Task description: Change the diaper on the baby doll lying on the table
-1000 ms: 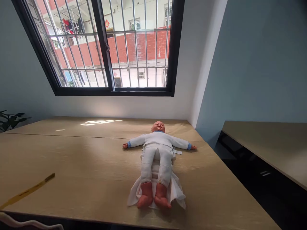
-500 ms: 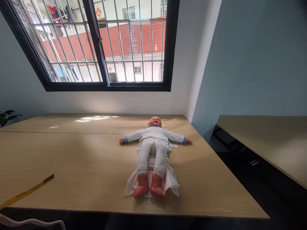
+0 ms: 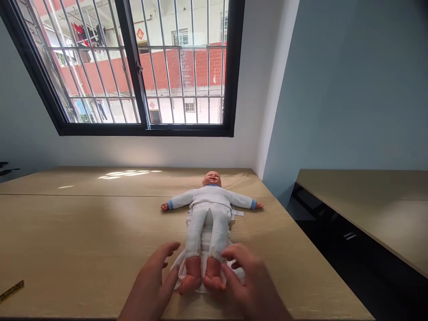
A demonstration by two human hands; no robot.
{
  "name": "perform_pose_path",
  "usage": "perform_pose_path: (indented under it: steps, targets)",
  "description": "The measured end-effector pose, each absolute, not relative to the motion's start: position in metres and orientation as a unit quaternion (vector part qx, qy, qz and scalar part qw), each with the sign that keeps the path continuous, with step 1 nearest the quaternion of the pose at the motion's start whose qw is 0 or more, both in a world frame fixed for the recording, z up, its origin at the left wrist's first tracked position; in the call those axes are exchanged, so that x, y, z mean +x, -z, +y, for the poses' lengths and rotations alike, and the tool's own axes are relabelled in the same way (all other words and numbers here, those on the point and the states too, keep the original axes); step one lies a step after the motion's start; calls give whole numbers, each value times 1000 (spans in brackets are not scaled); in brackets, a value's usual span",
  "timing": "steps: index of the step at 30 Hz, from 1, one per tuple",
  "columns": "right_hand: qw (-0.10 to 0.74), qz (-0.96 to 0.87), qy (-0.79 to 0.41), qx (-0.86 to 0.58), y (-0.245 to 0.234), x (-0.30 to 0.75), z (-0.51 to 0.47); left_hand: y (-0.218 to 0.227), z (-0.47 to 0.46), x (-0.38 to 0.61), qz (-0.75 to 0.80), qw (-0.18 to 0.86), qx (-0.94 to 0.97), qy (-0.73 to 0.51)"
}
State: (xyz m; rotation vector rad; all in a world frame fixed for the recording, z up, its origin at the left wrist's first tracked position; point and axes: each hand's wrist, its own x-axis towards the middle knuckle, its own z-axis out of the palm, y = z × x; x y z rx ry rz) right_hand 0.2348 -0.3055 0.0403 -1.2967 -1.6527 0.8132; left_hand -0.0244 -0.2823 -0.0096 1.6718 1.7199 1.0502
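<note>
A baby doll (image 3: 211, 196) lies on its back on the wooden table (image 3: 100, 240), arms spread wide, its bare feet toward me. It wears a white top with blue cuffs and white trousers. Under its hips and legs is a spread white diaper (image 3: 207, 234); one white tab shows by the doll's hip on the right. My left hand (image 3: 155, 278) hovers left of the doll's feet, fingers apart and nothing in it. Just right of the feet, my right hand (image 3: 249, 278) is also open, its thumb and fingers apart near the diaper's edge, which it partly covers.
A yellow strip with dark print (image 3: 12, 290) lies at the table's near left. Beyond the table stand a wall and a barred window (image 3: 147, 129). On the right, past a dark gap, is another wooden table (image 3: 368, 191). Leaves of a plant (image 3: 8, 170) show at the left edge.
Both hands have come into view from below, one on each side of the doll's feet. The view has tilted slightly, so the scene sits lower. The doll lies as before.
</note>
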Motion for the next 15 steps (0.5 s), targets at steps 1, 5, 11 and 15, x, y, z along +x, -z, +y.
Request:
perform_pose_path:
  steps: [1,5,11,15]
  targets:
    - [396,-685,-311,-526,-31,224,-298,15,-271,-24,630,273,621,-379]
    - [280,-668,-299,-621,-6,192,-287,40,-238,-23,581,384,636,-333]
    - [231,-651,-290,-662,-1,179,-280,45,-230,-7,551,387,665,-323]
    - [304,-638,-301,-640,12,188,-271,45,-231,-6,542,372,678,-330]
